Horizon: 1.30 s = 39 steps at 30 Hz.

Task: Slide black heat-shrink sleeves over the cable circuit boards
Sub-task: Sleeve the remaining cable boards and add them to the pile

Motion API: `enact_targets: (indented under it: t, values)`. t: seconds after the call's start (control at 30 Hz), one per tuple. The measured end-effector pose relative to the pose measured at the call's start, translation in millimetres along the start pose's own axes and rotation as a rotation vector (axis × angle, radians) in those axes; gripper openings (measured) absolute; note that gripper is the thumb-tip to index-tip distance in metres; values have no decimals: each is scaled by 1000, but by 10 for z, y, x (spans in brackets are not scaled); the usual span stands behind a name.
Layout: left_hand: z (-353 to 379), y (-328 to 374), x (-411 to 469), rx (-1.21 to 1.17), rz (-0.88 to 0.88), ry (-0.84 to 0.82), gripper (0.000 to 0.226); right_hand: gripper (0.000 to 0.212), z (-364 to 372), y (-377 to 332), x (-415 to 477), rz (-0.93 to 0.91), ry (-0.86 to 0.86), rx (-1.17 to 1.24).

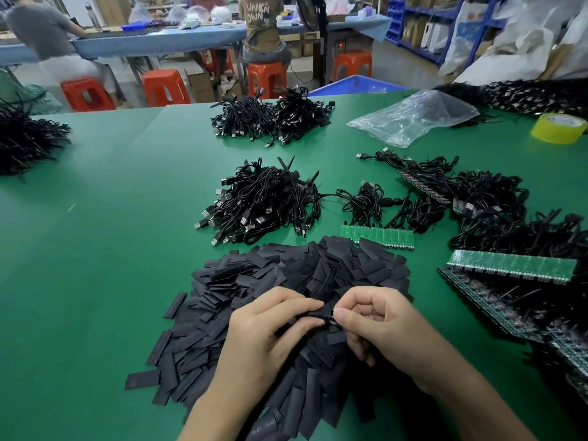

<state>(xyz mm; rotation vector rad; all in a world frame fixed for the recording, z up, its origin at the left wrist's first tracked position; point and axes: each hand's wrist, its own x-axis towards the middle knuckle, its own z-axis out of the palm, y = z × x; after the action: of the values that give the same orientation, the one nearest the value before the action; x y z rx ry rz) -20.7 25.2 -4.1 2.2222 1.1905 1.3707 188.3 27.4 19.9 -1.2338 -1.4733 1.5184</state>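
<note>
A big heap of flat black heat-shrink sleeves (280, 272) lies on the green table in front of me. Over it, my left hand (264, 332) and my right hand (378, 323) meet and pinch one black sleeve (318, 315) between thumbs and forefingers. What is inside the sleeve is hidden by my fingers. Green circuit boards (378, 237) joined in a strip, with black cables attached, lie just behind the heap. More board strips (509, 265) lie at the right. A bundle of black USB cables (261, 202) sits beyond the heap.
Another cable pile (273, 117) lies farther back, and more piles at the left edge (25, 138) and far right (534, 97). A clear plastic bag (413, 119) and a yellow tape roll (558, 127) sit at the back right. People sit on red stools (165, 87) beyond.
</note>
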Motion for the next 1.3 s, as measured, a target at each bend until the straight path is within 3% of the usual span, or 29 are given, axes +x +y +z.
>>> enact_targets:
  t: [0.43, 0.57, 0.7, 1.1, 1.3]
  values:
    - [-7, -9, 11, -4, -42, -20, 17, 16, 0, 40, 20, -14, 8, -29]
    - [-11, 3, 12, 9, -117, 110, 30, 16, -3, 25, 23, 0, 21, 41]
    - [37, 24, -12, 37, -132, 194, 27, 27, 15, 20, 19, 5, 38, 100]
    - [97, 101, -3, -29, -145, 198, 30, 20, 101, 11, 5, -11, 87, 104]
    - [64, 149, 16, 23, -241, 135, 46, 20, 109, -1, 1, -64, 63, 105]
